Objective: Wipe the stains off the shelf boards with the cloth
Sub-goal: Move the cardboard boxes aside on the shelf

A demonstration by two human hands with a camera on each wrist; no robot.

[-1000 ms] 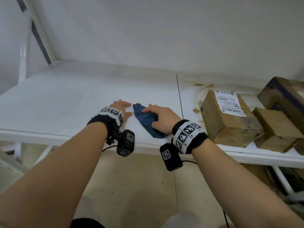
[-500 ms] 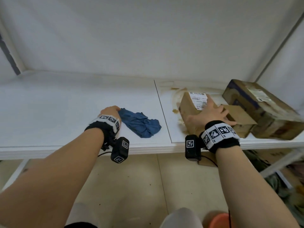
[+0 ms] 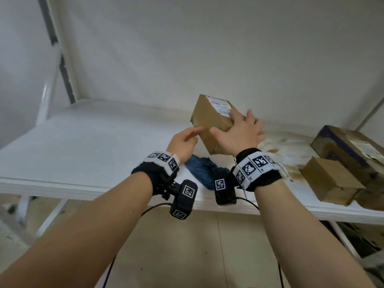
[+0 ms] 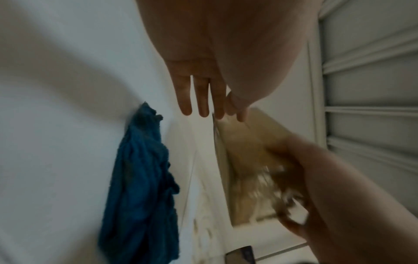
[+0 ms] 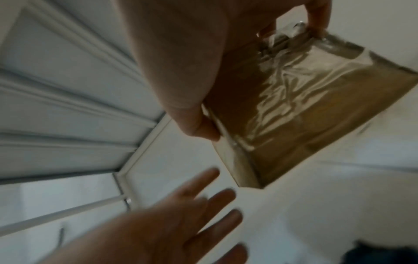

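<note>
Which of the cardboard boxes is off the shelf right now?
The labelled box, held in the air by the right hand. The two other boxes, a small one and a large one, sit on the shelf at the right.

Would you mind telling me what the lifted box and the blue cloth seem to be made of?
Lifted box: brown cardboard, apparently wrapped in clear tape or film, since wrinkled glossy highlights show in the right wrist view. Blue cloth: soft matte fabric, crumpled into folds; the fibre type is unclear.
</note>
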